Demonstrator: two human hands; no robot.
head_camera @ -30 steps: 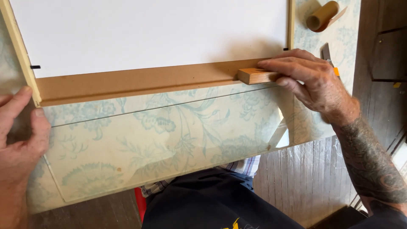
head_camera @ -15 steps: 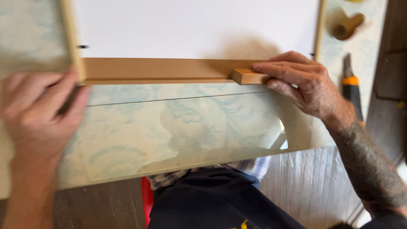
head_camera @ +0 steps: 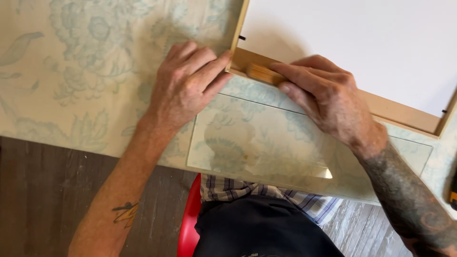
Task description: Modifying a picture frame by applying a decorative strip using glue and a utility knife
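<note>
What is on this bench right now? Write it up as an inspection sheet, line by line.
Surface: table covered by a pale floral cloth; a clear glass pane lies flat on it at the near edge.
Job's things: wooden frame with a white backing board; small wooden block against the frame's lower rail near the corner.
Clutter: an orange-and-black tool at the right edge, mostly cut off.
Hands: left hand presses on the frame's corner; right hand holds the block with its fingertips.
Cables: nothing seen.
Surroundings: grey wood-plank floor; red seat edge.
</note>
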